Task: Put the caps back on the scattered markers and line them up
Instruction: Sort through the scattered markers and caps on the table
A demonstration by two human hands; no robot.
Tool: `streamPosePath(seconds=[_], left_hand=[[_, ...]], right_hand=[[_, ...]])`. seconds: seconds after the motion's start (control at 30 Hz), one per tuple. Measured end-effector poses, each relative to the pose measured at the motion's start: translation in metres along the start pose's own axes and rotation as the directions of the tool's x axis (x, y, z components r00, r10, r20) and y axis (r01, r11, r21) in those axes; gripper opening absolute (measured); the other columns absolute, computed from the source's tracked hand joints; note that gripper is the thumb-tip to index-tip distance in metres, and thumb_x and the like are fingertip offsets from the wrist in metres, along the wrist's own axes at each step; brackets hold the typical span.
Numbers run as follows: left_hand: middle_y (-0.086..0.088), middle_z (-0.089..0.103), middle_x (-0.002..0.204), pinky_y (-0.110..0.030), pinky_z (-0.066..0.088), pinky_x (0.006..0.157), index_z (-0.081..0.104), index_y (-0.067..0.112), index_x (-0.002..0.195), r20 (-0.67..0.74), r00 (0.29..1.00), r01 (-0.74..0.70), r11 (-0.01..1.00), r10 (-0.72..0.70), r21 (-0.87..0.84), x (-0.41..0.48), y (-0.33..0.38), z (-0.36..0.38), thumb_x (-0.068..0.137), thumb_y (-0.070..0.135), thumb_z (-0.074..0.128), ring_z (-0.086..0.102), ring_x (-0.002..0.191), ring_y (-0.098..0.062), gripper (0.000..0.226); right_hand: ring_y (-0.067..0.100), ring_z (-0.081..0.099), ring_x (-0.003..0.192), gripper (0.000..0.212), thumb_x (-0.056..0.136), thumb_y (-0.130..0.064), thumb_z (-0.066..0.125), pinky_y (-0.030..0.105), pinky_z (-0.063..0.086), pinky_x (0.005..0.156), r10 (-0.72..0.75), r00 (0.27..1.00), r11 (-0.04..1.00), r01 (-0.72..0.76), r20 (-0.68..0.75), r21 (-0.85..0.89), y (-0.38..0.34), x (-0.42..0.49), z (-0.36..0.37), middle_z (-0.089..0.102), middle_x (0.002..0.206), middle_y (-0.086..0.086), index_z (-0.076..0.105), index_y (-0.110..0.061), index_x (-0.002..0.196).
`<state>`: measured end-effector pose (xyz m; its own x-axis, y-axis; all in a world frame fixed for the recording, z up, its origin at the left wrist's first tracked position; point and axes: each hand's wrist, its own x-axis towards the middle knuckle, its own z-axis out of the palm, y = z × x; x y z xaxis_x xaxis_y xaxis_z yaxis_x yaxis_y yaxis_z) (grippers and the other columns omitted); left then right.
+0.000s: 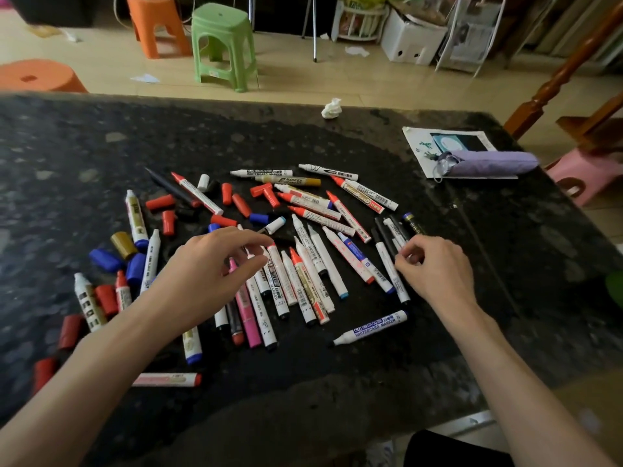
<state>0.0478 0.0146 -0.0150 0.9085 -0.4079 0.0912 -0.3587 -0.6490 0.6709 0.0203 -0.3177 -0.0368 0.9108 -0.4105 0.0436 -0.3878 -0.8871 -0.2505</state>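
Toward the left edge of the dark speckled desk [84,156] lie loose caps [104,259] in blue, gold and red, mixed with a few of the markers [136,220]. The left hand [209,271] hovers over the middle of the heap. Its fingers are loosely spread and lightly bent, thumb and forefinger apart, holding nothing. The forefinger tip is just beside the tip of a red-tipped marker [283,274].

The markers are scattered across the middle of the desk, pointing every way. Most have white barrels and bare red, white or black tips, and more red caps lie among them on the far side. A blue-lettered marker [371,326] lies alone nearer the front edge.

The right hand [435,271] is at the heap's right side. Its fingers are curled, with the tips touching a white marker with a black end [399,291]; I cannot tell whether it pinches it. Near the far right corner, a lilac folded umbrella [492,162] rests on a printed sheet [421,146].
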Motion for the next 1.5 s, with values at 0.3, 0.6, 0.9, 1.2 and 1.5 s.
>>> streamPosePath(seconds=[0.3, 0.6, 0.9, 1.2, 1.5], left_hand=[[0.024, 0.066, 0.102, -0.016, 0.051, 0.075, 0.067, 0.038, 0.128, 0.009, 1.000, 0.002, 1.000, -0.002, 0.016, -0.004, -0.007, -0.006, 0.093, 0.043, 0.056, 0.062, 0.095, 0.009, 0.038], [0.029, 0.063, 0.097, -0.027, 0.055, 0.079, 0.066, 0.039, 0.128, 0.021, 1.000, -0.008, 1.000, 0.007, 0.013, 0.000, 0.001, 0.000, 0.094, 0.044, 0.056, 0.060, 0.096, 0.009, 0.036], [0.030, 0.062, 0.099, -0.034, 0.057, 0.081, 0.066, 0.037, 0.130, 0.039, 0.999, -0.011, 1.000, 0.010, 0.024, 0.001, 0.002, 0.005, 0.093, 0.047, 0.053, 0.059, 0.096, 0.010, 0.041], [0.028, 0.065, 0.101, -0.031, 0.057, 0.081, 0.065, 0.039, 0.129, 0.030, 0.999, -0.015, 1.000, 0.014, 0.021, -0.001, -0.002, 0.001, 0.092, 0.049, 0.052, 0.063, 0.092, 0.006, 0.040], [0.022, 0.067, 0.105, -0.019, 0.053, 0.077, 0.065, 0.037, 0.131, 0.016, 1.000, 0.017, 1.000, -0.017, 0.023, -0.005, -0.009, -0.007, 0.095, 0.044, 0.055, 0.063, 0.094, 0.006, 0.038]], right_hand=[[0.030, 0.019, 0.155, 0.065, 0.099, -0.054, 0.057, 0.061, 0.023, 0.120, -0.009, 0.986, 0.999, 0.014, 0.165, -0.029, 0.007, 0.016, 0.026, 0.016, 0.170, 0.000, 0.031, -0.045, 0.158], [0.031, 0.018, 0.158, 0.059, 0.110, -0.049, 0.026, 0.058, 0.024, 0.122, 0.006, 0.994, 0.987, 0.011, 0.108, -0.158, 0.037, 0.013, 0.031, 0.010, 0.174, 0.000, 0.011, -0.036, 0.165], [0.028, 0.001, 0.161, 0.060, 0.107, -0.060, 0.014, 0.056, 0.009, 0.126, 0.010, 0.987, 0.986, 0.016, 0.157, -0.167, 0.040, 0.011, 0.036, -0.004, 0.175, -0.003, -0.002, -0.047, 0.163], [0.026, 0.028, 0.153, 0.057, 0.105, -0.048, 0.041, 0.051, 0.024, 0.122, -0.196, 0.976, 0.976, 0.185, -0.094, -0.112, 0.020, 0.010, 0.032, 0.037, 0.164, 0.007, 0.040, -0.024, 0.157], [0.022, 0.046, 0.127, 0.035, 0.099, -0.044, 0.062, 0.042, 0.039, 0.105, -0.253, 0.961, 0.967, 0.254, -0.110, -0.008, -0.030, 0.017, 0.036, 0.059, 0.130, 0.002, 0.072, -0.023, 0.126]])
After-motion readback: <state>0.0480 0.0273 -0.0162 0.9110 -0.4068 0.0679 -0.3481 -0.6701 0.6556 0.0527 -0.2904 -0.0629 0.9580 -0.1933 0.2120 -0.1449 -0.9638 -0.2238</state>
